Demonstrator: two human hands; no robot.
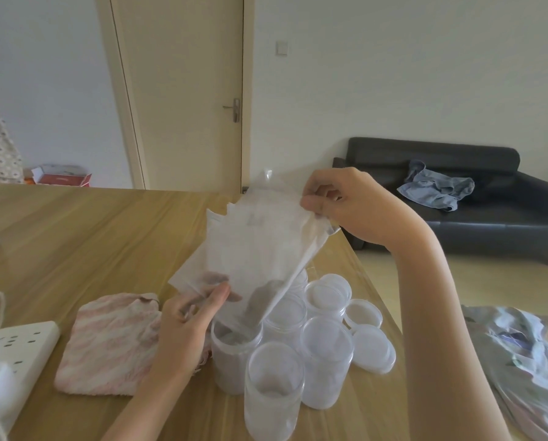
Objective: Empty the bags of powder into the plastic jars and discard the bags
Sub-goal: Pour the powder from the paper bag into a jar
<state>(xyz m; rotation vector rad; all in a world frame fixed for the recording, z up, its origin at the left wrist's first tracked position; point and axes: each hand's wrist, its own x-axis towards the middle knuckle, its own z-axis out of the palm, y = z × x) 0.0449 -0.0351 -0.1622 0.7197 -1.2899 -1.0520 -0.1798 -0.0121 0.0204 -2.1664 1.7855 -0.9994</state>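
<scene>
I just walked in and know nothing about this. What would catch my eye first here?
First, the big translucent bag held tilted over the middle of the wooden table: the right hand pinches its raised end, the left hand its lower edge, and its low corner dips into an open plastic jar. Around that jar stands a cluster of clear jars, with a pink striped cloth to their left.

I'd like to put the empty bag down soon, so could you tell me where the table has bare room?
The table is bare across its far side, behind the pink cloth. Another free strip lies near the front edge, between that cloth and the jars. The right side is crowded with jars and lids; the power strip fills the left corner.
</scene>
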